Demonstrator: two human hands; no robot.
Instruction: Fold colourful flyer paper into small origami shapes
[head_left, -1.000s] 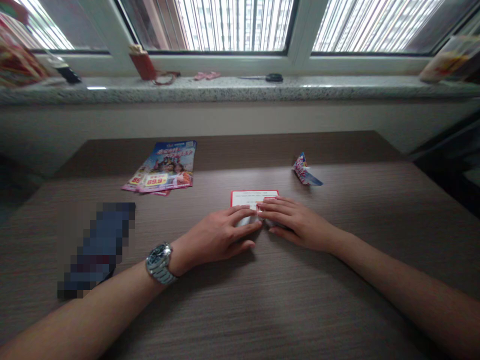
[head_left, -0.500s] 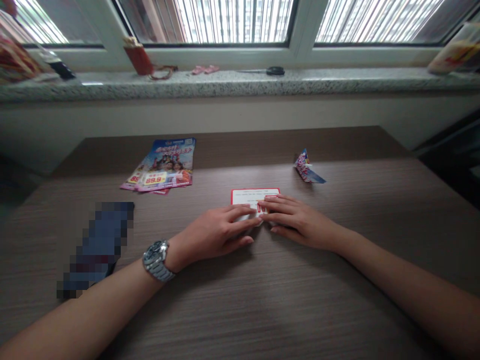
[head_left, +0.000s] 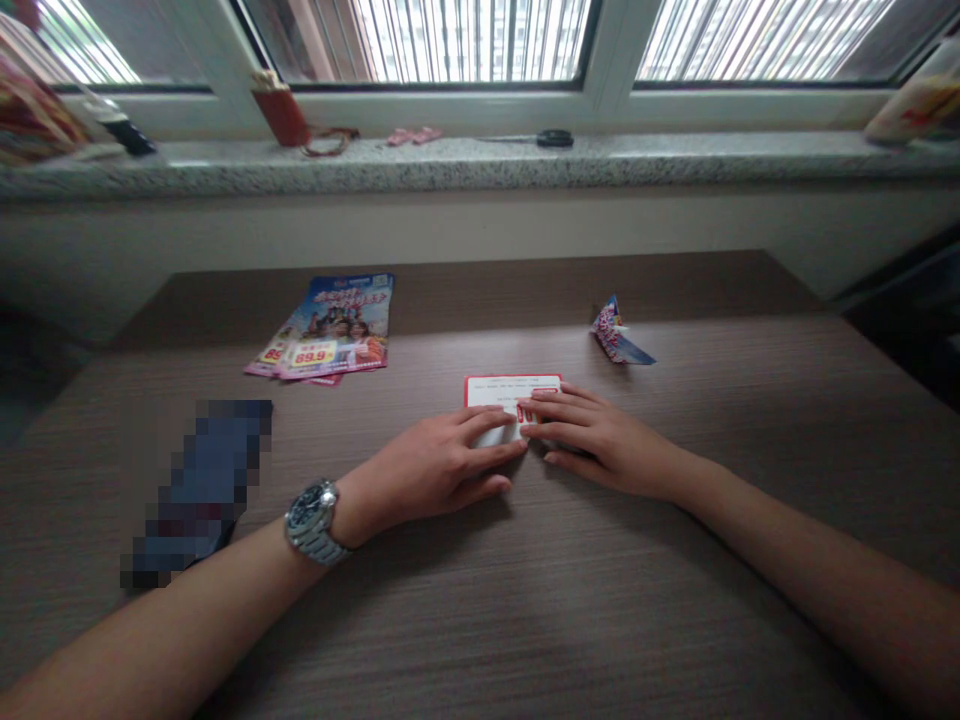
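Observation:
A white sheet of paper with a red border [head_left: 491, 395], apparently folded, lies flat on the brown wood-grain table [head_left: 480, 610]. My left hand [head_left: 442, 460] rests on its left and near part, fingers stretched out and a little apart. From the other side my right hand [head_left: 600, 440] lies over the sheet's right part, its fingers also extended flat. The fingertips of both hands almost meet near the sheet's near edge, which they partly hide. Beyond my right hand stands a folded paper figure [head_left: 615, 332] with a blue and pink print.
Several printed leaflets [head_left: 341, 325] lie stacked at the back left. A blurred-out dark blue object [head_left: 202, 490] lies beside my left forearm. On the stone windowsill [head_left: 450, 170] are scissors [head_left: 553, 138], pink bits [head_left: 414, 136] and a red case [head_left: 281, 112].
Both hands stay on the sheet, and the fingers have shifted only very slightly. The whole view has moved a little.

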